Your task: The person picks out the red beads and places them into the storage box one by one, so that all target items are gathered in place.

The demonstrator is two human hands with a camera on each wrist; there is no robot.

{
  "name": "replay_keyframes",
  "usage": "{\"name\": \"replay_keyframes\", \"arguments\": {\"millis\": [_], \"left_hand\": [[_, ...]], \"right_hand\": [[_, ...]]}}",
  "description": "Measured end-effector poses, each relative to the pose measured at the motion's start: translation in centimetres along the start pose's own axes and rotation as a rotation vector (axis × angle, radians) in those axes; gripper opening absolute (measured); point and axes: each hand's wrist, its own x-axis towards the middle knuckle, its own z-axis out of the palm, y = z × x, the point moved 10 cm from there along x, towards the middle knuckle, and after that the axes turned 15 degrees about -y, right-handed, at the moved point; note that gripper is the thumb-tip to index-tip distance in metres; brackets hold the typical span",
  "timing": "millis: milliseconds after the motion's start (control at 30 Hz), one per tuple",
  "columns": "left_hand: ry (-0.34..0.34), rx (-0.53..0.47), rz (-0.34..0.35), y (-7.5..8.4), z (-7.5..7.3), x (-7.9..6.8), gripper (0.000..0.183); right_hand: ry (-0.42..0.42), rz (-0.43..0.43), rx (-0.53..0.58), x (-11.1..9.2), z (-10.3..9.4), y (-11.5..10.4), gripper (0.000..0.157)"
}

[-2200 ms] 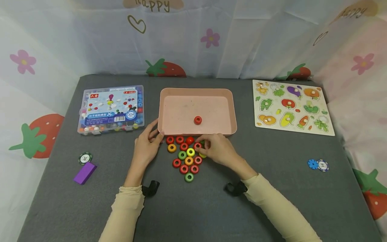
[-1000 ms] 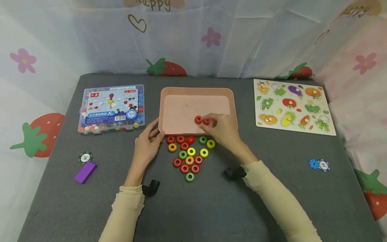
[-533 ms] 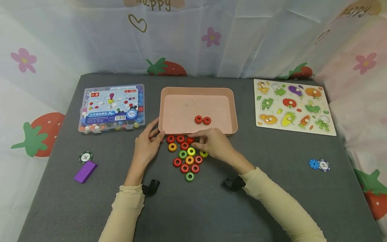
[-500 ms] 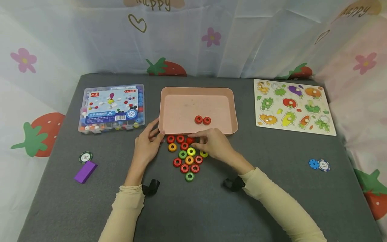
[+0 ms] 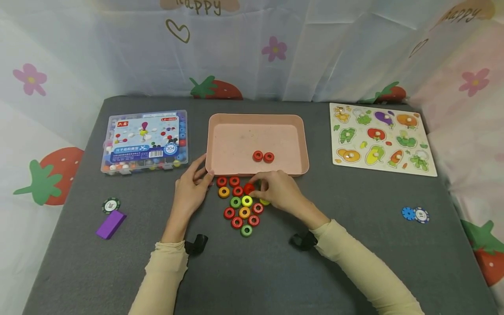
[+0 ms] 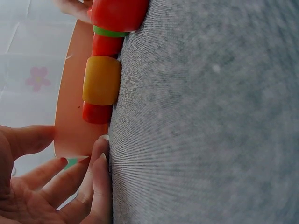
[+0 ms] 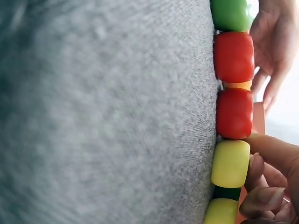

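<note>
A pink tray (image 5: 252, 131) bears two red ring-shaped beads (image 5: 269, 157) near its front side. My left hand (image 5: 190, 188) holds the tray's front left corner, thumb at the front and fingers along the left side. Just in front of the tray, my right hand (image 5: 281, 192) pinches a red bead (image 5: 249, 188) between thumb and forefinger. Around it lie several more beads, among them a yellow bead (image 5: 246, 201), an orange bead (image 5: 244, 212) and a green bead (image 5: 246, 230). My right hand partly hides a yellow and a green bead.
A clear box of molecule-model parts (image 5: 145, 142) stands left of the tray. A vegetable puzzle board (image 5: 382, 140) lies to the right. A purple block (image 5: 111, 225) and a green chip (image 5: 111, 205) are at the left; blue chips (image 5: 421, 215) are at the right.
My right hand set a second red bead in the tray, then came back to the pile. There it took another red bead and drew it slightly forward, nudging neighbours. The left hand stayed.
</note>
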Motion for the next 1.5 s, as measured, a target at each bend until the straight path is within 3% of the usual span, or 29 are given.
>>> {"name": "replay_keyframes", "arguments": {"millis": [267,367,467,600,700,867,1233,1367,1500], "left_hand": [[-0.001,0.008,0.010,0.0,0.0,-0.1,0.055],[-0.002,0.007,0.005,-0.1,0.0,0.0,0.055],[-0.002,0.005,0.002,-0.2,0.0,0.0,0.055],[-0.001,0.008,0.008,-0.1,0.0,0.0,0.055],[-0.001,0.014,0.014,0.0,-0.1,0.0,0.055],[0.004,0.020,0.017,0.0,-0.1,0.0,0.055],[-0.005,0.006,0.007,0.0,0.0,0.1,0.055],[-0.003,0.008,0.014,0.1,-0.1,0.0,0.055],[0.000,0.006,0.022,0.2,-0.2,-0.1,0.055]], "right_hand": [[-0.024,-0.057,0.016,0.0,0.5,-0.3,0.024],[-0.013,-0.099,0.088,-0.1,0.2,-0.4,0.024],[0.034,-0.152,0.222,-0.2,-0.9,-0.5,0.024],[0.161,-0.169,0.331,-0.4,-3.6,0.1,0.023],[0.256,-0.104,0.347,-0.2,-5.5,1.5,0.022],[0.326,0.046,0.409,1.1,-7.2,4.5,0.021],[0.296,0.283,0.431,2.9,-6.9,8.1,0.025],[0.276,0.318,0.399,3.1,-6.6,8.4,0.028],[0.308,0.281,0.392,2.9,-6.8,8.2,0.025]]}}
